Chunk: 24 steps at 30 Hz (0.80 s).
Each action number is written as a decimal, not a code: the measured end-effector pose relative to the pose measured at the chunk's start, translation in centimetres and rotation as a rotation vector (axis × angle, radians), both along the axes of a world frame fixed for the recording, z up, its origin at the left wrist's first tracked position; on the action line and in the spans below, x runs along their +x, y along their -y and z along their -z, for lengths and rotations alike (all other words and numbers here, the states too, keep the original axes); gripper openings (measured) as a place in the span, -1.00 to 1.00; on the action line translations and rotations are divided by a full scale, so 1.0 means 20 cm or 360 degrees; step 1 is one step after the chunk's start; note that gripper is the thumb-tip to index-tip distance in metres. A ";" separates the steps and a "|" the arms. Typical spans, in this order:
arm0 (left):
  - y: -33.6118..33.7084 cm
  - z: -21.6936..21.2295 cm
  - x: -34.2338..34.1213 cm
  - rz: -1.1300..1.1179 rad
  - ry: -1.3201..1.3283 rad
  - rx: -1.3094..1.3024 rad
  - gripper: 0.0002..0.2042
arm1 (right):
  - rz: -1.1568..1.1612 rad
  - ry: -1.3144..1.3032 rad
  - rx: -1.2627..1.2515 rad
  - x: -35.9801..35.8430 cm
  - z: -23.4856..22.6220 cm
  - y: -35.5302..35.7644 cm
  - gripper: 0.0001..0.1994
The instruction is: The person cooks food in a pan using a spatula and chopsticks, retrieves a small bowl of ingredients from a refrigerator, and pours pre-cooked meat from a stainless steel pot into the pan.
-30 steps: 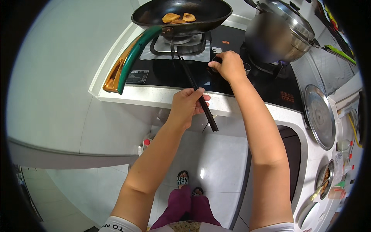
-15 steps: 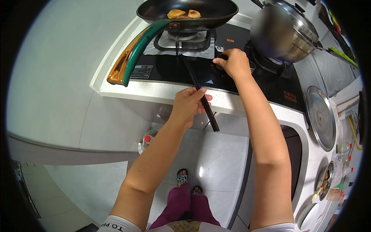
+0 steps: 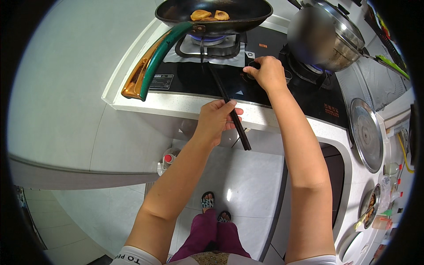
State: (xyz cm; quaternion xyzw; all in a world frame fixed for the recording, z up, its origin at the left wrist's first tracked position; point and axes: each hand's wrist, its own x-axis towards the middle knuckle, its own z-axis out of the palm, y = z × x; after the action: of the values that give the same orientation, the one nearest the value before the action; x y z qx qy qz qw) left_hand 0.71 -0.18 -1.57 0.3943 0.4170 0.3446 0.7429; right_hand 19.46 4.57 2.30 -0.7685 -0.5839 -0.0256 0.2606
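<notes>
We find the frying pan (image 3: pixel 216 13) at the top centre of the frame, on the burner (image 3: pixel 214 42) of the stove (image 3: pixel 265 84). The pot (image 3: pixel 324 37) stands to its right, upper right. The pan's handle (image 3: pixel 152 66) runs down-left over the counter edge (image 3: pixel 176 106). Chopsticks (image 3: pixel 227 104) lie centre frame, below the pan. A round lid (image 3: pixel 365 134) lies at right.

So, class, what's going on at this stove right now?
A person stands at a black gas cooktop. The left hand holds long dark chopsticks pointing toward the burner, while the right hand rests on a stove knob. A dark frying pan with browned food pieces sits over a lit flame, and a steel pot occupies the other burner.
</notes>
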 end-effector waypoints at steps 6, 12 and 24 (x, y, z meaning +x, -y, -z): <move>0.00 0.01 0.00 0.0011 0.0004 -0.0023 -0.80 | -0.0022 -0.0009 -0.0006 0.00 0.01 -0.01 -0.54; 0.00 0.00 0.00 0.0020 0.0004 -0.0013 -0.80 | -0.0019 -0.0007 -0.0042 0.00 0.01 -0.01 -0.57; -0.01 0.00 0.01 0.0029 -0.0009 -0.0024 -0.80 | -0.0072 -0.0002 -0.0038 0.02 0.03 -0.01 -0.58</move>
State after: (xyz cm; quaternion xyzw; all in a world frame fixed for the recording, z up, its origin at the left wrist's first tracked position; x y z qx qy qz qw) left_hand 0.99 0.06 -1.56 0.3935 0.4182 0.3336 0.7476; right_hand 19.79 4.86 1.79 -0.7582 -0.6011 -0.0123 0.2522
